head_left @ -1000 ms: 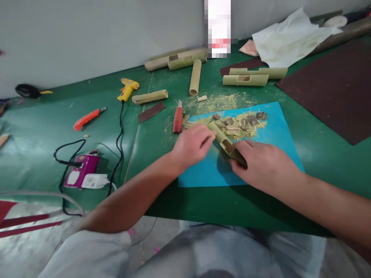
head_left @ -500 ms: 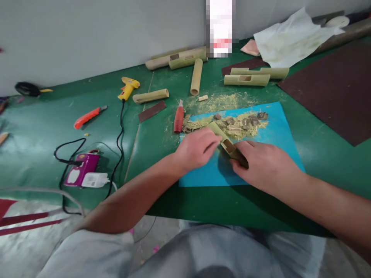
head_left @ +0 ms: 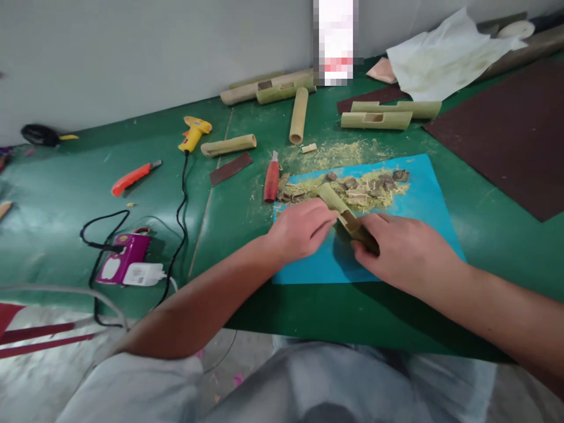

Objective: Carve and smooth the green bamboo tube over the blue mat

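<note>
Slanting over the blue sheet (head_left: 304, 267) is a bamboo tube (head_left: 333, 198) with a rectangular opening cut in its side. My right hand (head_left: 394, 241) is closed around its near end, thumb below and fingers on the far side. At the tube's left edge, close to the opening, my left hand (head_left: 304, 230) is closed in a pinch; whatever its fingers hold is hidden. Beyond the tube, bamboo shavings and brownish chips (head_left: 374, 187) lie heaped on the sheet. A red-handled blade tool (head_left: 272, 179) rests by the sheet's upper left corner.
Other bamboo pieces (head_left: 376, 120) lie toward the back of the green table (head_left: 247, 235). To the left are a yellow glue gun (head_left: 194, 135), an orange utility knife (head_left: 132, 179) and a purple power block (head_left: 126, 258) with cords. Dark brown sheet material (head_left: 506, 135) covers the right side.
My left hand has shifted slightly down along the tube's edge, so more of the tube's far end shows. My right hand keeps its hold, almost unmoved.
</note>
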The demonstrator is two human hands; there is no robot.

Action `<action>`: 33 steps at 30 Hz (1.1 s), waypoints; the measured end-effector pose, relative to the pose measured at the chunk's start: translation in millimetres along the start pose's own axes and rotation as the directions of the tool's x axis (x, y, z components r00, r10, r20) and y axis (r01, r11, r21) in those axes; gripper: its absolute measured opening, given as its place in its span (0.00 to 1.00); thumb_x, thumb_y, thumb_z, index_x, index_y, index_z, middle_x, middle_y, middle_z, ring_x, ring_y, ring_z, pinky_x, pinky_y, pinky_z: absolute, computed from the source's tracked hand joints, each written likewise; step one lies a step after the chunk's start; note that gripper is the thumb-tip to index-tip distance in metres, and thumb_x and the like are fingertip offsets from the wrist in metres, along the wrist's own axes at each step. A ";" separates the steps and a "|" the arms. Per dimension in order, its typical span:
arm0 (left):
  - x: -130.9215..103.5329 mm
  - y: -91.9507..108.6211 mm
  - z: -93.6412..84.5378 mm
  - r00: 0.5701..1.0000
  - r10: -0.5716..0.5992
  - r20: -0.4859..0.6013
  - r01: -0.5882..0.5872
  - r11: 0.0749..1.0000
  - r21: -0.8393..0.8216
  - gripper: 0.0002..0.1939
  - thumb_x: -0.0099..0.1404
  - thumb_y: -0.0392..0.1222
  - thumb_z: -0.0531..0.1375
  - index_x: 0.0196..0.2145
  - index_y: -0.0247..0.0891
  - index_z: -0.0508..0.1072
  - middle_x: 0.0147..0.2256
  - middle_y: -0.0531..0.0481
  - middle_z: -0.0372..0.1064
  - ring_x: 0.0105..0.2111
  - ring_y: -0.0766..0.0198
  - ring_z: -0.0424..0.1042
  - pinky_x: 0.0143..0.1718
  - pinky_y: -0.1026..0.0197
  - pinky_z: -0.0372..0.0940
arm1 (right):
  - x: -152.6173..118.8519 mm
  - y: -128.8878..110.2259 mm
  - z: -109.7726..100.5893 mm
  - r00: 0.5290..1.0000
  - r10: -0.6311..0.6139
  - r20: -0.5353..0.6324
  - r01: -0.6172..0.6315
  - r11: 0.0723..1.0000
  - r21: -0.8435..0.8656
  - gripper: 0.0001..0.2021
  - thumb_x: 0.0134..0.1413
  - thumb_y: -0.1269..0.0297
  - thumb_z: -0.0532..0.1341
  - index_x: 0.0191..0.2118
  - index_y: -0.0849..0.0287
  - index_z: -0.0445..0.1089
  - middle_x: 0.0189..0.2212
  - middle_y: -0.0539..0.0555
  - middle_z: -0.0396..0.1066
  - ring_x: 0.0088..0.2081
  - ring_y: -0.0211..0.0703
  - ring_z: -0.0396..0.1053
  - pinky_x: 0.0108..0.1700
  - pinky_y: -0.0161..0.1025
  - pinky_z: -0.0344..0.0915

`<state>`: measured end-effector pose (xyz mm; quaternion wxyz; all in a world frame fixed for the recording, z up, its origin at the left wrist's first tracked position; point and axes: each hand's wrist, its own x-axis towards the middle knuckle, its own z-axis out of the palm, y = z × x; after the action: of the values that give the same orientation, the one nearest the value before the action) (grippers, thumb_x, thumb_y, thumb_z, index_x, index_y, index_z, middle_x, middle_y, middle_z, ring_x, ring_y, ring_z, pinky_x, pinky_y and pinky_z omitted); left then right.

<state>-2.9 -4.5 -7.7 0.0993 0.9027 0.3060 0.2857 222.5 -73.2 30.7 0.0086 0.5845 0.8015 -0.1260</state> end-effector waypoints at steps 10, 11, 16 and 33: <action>2.6 -1.7 0.4 0.997 0.012 -0.076 -0.014 1.000 -0.024 0.09 0.77 0.37 0.58 0.41 0.36 0.78 0.35 0.47 0.78 0.36 0.62 0.77 0.40 0.61 0.72 | -0.2 0.0 0.2 1.000 0.002 -0.023 -0.002 1.000 0.004 0.08 0.61 0.62 0.59 0.38 0.58 0.73 0.33 0.57 0.77 0.29 0.45 0.70 0.28 0.40 0.48; 3.2 -2.1 0.3 0.995 -0.005 -0.103 0.004 1.000 -0.016 0.08 0.76 0.37 0.58 0.40 0.36 0.78 0.34 0.47 0.78 0.36 0.62 0.77 0.41 0.61 0.72 | -0.3 0.1 0.4 1.000 0.002 -0.025 -0.002 1.000 0.005 0.08 0.61 0.62 0.59 0.39 0.58 0.73 0.33 0.57 0.77 0.29 0.45 0.70 0.28 0.40 0.48; 5.2 -2.5 1.1 0.998 0.021 -0.054 -0.022 1.000 -0.021 0.09 0.77 0.38 0.58 0.39 0.36 0.77 0.36 0.47 0.78 0.37 0.62 0.77 0.41 0.62 0.72 | -0.5 -0.6 0.2 1.000 -0.008 -0.014 0.008 1.000 0.017 0.07 0.60 0.63 0.59 0.38 0.58 0.73 0.32 0.57 0.76 0.29 0.44 0.69 0.28 0.40 0.48; 3.4 2.2 0.8 0.995 -0.059 -0.084 0.060 0.998 0.015 0.10 0.77 0.38 0.57 0.40 0.37 0.78 0.35 0.47 0.78 0.37 0.62 0.78 0.42 0.61 0.73 | -0.2 -3.1 -1.7 1.000 0.009 0.017 -0.009 1.000 0.001 0.08 0.62 0.63 0.59 0.38 0.59 0.73 0.33 0.57 0.77 0.29 0.44 0.68 0.28 0.40 0.47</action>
<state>0.9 -4.2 -6.0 0.0871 0.8814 0.3390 0.3172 219.8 -73.8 33.0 0.0159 0.5869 0.7988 -0.1313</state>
